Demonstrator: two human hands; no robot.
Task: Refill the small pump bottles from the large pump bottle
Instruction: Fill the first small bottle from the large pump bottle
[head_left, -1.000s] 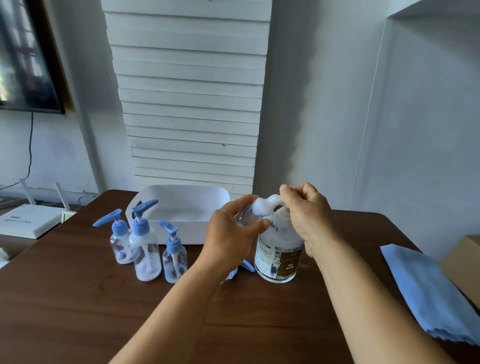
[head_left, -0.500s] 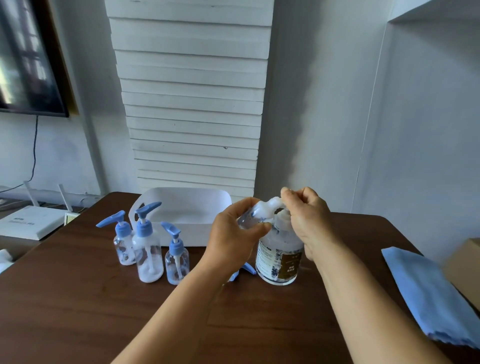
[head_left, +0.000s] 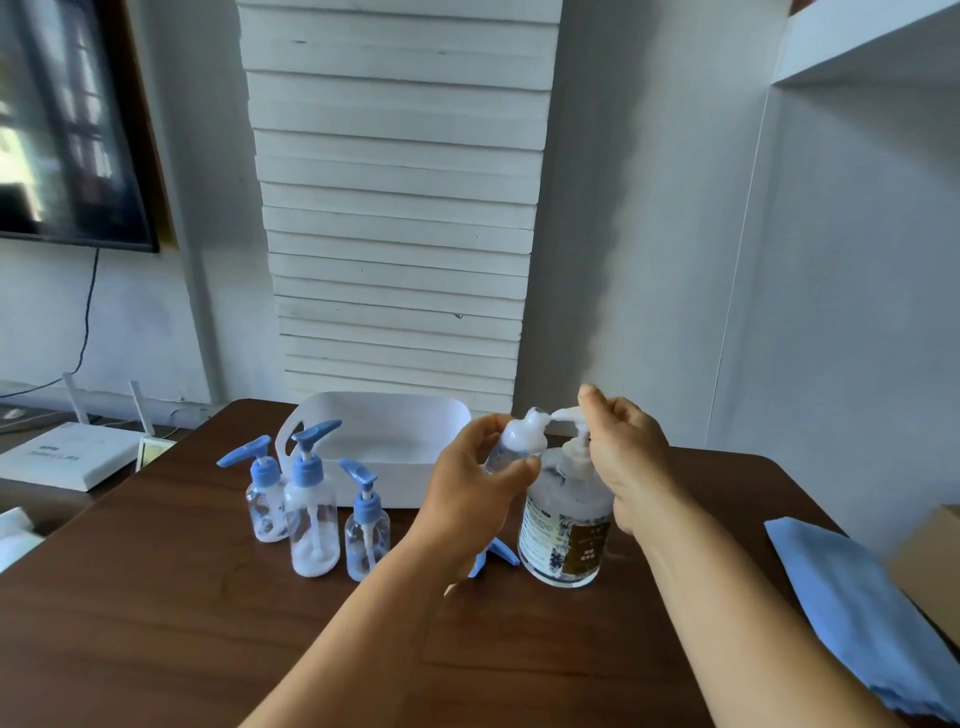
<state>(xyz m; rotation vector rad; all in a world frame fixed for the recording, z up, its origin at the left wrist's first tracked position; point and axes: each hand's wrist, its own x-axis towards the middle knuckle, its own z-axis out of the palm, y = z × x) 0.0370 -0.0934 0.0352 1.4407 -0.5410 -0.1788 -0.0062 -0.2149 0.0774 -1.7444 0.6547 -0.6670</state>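
Risen pump head (head_left: 569, 414); brown table (head_left: 156, 597), white wall (head_left: 649, 234)

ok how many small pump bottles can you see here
4. Three stand capped in a cluster left of the hands: back left, tallest in the middle, shortest on the right. The fourth, uncapped, is held in the left hand at the large pump bottle's spout.
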